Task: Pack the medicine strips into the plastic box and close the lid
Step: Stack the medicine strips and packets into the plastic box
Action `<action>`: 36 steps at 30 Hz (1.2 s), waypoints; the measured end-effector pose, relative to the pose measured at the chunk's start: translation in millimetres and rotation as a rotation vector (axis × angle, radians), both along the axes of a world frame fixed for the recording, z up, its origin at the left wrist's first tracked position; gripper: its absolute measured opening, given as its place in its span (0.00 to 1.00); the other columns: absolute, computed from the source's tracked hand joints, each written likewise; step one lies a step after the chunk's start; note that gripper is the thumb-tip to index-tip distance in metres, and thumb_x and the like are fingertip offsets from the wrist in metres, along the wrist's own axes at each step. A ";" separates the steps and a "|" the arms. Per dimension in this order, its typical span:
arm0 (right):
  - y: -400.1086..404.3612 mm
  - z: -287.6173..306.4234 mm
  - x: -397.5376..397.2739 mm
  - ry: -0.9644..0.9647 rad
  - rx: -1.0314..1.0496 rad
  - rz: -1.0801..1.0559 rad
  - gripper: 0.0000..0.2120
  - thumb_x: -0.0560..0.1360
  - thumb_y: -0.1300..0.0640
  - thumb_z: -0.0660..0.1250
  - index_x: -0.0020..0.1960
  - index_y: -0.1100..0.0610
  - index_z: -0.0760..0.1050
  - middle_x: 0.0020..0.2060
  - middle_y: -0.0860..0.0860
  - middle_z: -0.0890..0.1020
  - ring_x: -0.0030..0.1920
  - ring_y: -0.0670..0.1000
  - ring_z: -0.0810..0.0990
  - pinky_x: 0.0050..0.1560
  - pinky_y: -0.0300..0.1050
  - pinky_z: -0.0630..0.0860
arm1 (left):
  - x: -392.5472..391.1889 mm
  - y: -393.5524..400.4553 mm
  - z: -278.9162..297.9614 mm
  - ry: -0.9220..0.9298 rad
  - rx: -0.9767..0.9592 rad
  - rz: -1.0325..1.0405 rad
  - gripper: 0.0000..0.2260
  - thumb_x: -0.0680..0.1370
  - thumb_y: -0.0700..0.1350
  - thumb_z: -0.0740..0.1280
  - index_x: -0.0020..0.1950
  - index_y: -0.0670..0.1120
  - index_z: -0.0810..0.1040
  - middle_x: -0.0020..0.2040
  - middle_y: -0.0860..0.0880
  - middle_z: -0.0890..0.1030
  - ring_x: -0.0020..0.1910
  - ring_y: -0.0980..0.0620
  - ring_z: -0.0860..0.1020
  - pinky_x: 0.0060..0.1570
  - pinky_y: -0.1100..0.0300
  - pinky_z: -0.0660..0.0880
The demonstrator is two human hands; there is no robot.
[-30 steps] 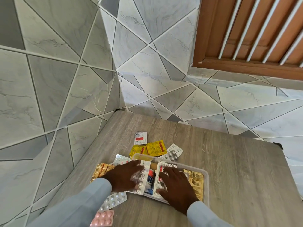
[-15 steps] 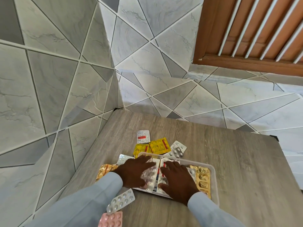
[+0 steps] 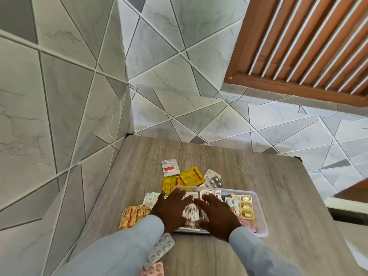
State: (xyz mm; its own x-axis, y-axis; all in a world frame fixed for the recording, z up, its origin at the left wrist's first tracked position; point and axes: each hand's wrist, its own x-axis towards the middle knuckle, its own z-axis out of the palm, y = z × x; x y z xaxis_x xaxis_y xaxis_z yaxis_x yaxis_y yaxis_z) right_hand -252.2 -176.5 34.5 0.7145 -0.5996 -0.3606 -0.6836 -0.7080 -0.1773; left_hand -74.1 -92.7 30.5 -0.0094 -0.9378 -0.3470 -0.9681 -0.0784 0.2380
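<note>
Your left hand (image 3: 172, 208) and right hand (image 3: 216, 214) are pressing flat, fingers straight, on strips inside the plastic box (image 3: 262, 220); loose yellow strips (image 3: 184, 179) are lying just beyond your left fingertips.

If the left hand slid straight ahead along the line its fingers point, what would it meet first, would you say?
Probably the far rim of the plastic box, just past the fingertips of the left hand, then likely the yellow sachets beyond it; depth is hard to judge.
</note>
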 end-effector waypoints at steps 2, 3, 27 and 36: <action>0.5 2.5 1.2 0.018 0.019 -0.003 0.35 0.74 0.37 0.62 0.76 0.41 0.51 0.77 0.51 0.56 0.77 0.54 0.51 0.74 0.55 0.56 | 7.5 -1.4 1.5 0.034 0.039 -0.029 0.34 0.77 0.56 0.63 0.77 0.56 0.48 0.79 0.51 0.47 0.78 0.50 0.41 0.74 0.40 0.48; 0.5 4.0 1.8 0.019 0.024 -0.006 0.35 0.74 0.37 0.62 0.76 0.41 0.51 0.77 0.50 0.57 0.77 0.54 0.52 0.74 0.55 0.56 | 12.2 -2.5 2.8 0.042 0.064 -0.049 0.34 0.77 0.57 0.64 0.77 0.56 0.48 0.79 0.51 0.46 0.78 0.50 0.41 0.74 0.40 0.48; -6.7 6.0 -7.4 -0.113 0.008 0.028 0.30 0.74 0.48 0.62 0.74 0.44 0.58 0.74 0.50 0.63 0.74 0.55 0.60 0.72 0.55 0.59 | 4.6 -2.5 26.8 0.136 0.114 0.079 0.34 0.68 0.59 0.73 0.71 0.58 0.66 0.76 0.54 0.59 0.75 0.50 0.58 0.74 0.52 0.57; 1.3 1.4 -2.4 -0.101 -0.057 0.014 0.26 0.77 0.52 0.57 0.75 0.46 0.58 0.74 0.52 0.64 0.73 0.57 0.61 0.71 0.57 0.59 | -0.2 -1.7 28.1 0.086 0.095 0.062 0.35 0.71 0.58 0.71 0.74 0.55 0.60 0.78 0.52 0.57 0.76 0.49 0.57 0.74 0.51 0.56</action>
